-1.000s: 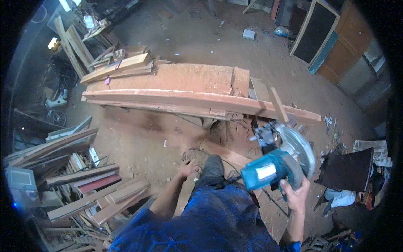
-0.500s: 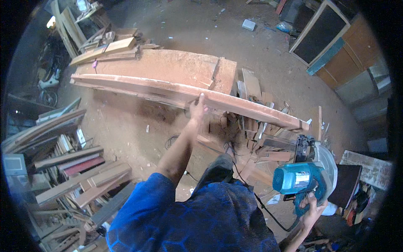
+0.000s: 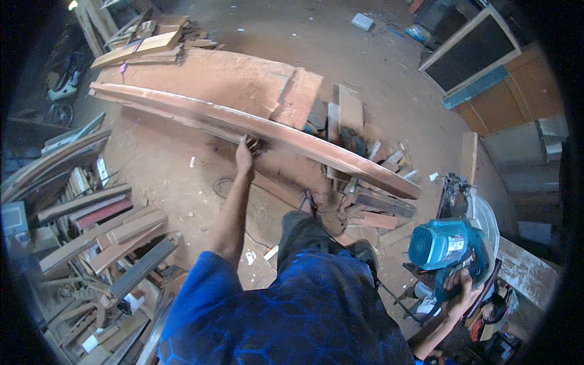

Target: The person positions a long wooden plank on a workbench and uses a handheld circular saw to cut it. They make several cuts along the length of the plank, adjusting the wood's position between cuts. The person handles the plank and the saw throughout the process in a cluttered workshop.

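Note:
My right hand (image 3: pixel 459 286) grips the rear handle of a teal circular saw (image 3: pixel 441 243), held up at the right, off the wood. Its cord hangs down beside my leg. A long reddish wooden plank (image 3: pixel 267 129) slants across the bench in front of me, its right end sticking out past the bench top. Below the plank's near side, my left hand (image 3: pixel 244 157) is closed, thumb up, with a dark patch at its fingers. What it holds, if anything, I cannot make out.
Under the plank lies a sawdust-covered bench top (image 3: pixel 213 73) with stacked boards (image 3: pixel 140 50) at its far left. Offcuts (image 3: pixel 350 112) lie to its right. Piled timber (image 3: pixel 115 243) fills the left side. A framed dark panel (image 3: pixel 471 52) leans at the far right.
My left hand has let go of the plank's top edge and dropped to its near side, further left. The saw has moved slightly right and away from the plank's end. The view has shifted.

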The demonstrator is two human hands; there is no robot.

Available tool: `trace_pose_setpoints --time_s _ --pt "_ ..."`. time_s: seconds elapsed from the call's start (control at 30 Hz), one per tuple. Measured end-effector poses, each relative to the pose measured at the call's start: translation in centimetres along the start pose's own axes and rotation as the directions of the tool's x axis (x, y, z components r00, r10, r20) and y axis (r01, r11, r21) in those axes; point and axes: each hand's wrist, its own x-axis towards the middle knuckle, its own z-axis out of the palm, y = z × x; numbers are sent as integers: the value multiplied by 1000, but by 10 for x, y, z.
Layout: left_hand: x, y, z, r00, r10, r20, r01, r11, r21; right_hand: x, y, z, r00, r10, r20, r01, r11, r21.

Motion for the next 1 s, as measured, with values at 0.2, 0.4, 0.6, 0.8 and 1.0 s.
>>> trace_pose_setpoints --time_s 0.2,0.4,0.6,0.8,1.0 --pt "-72 -80 -56 993 -54 -102 68 988 136 41 1 -33 999 11 33 -13 999 52" --pt "-191 -191 -78 958 -153 -243 215 944 252 90 49 -84 992 -8 129 12 1000 -29" --pt "-278 -218 134 995 72 67 -82 982 170 158 173 -148 918 110 380 -55 987 -152" --pt "-308 -193 301 985 162 -56 -155 982 106 181 297 -191 797 44 602 29 993 -111" --pt "-278 -218 298 969 244 -43 -232 956 179 173 369 -225 705 300 642 -179 952 -248"
